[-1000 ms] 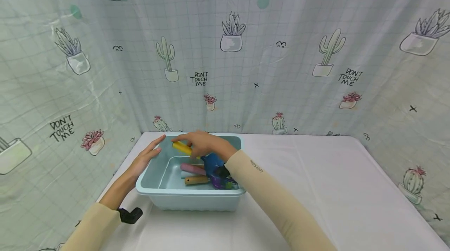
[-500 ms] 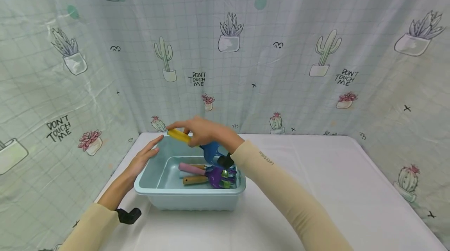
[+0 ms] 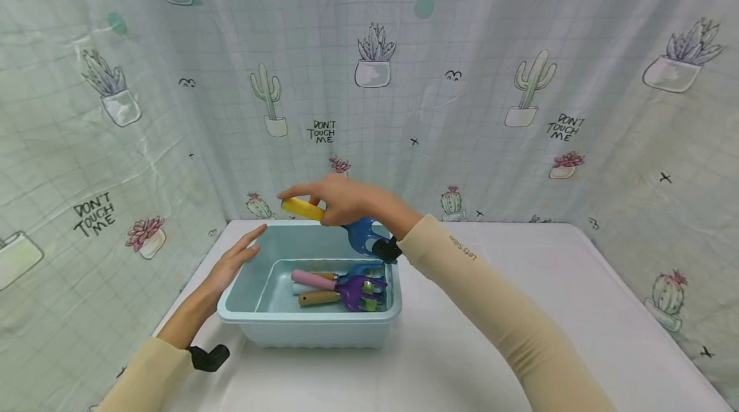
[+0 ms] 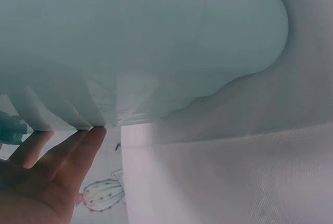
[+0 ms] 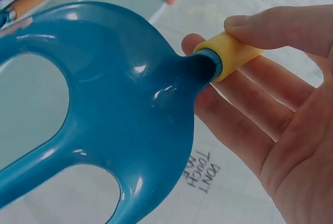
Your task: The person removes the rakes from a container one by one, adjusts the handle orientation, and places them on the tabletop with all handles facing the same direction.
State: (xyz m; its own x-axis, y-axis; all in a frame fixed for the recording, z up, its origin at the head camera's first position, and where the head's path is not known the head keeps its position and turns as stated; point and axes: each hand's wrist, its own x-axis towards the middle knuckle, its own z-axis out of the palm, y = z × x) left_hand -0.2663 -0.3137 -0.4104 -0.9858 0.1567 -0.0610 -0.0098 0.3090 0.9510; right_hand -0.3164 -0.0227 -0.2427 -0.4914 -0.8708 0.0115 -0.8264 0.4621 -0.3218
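Observation:
My right hand (image 3: 346,201) grips the yellow handle of a garden hand fork (image 5: 138,99), thumb on one side and fingers on the other. Its blue pronged head hangs over the back right of a pale blue plastic basin (image 3: 306,317). With fingers stretched out, my left hand (image 3: 228,267) rests against the basin's left side; the left wrist view has its fingertips at the outer wall. Inside the basin lie a purple clawed hand rake (image 3: 353,293) with a pink handle, a wooden handle (image 3: 319,298) and other garden tools, partly hidden beneath one another.
The basin stands on a table with a white cloth (image 3: 491,290), left of its middle. Behind and on both sides hangs a curtain (image 3: 416,104) printed with cacti. A black wrist camera (image 3: 210,357) is strapped to the left wrist, close to the cloth.
My right hand has lifted the hand fork up out of the basin and slightly to the right, uncovering the purple rake. The left hand has stayed at the basin's side.

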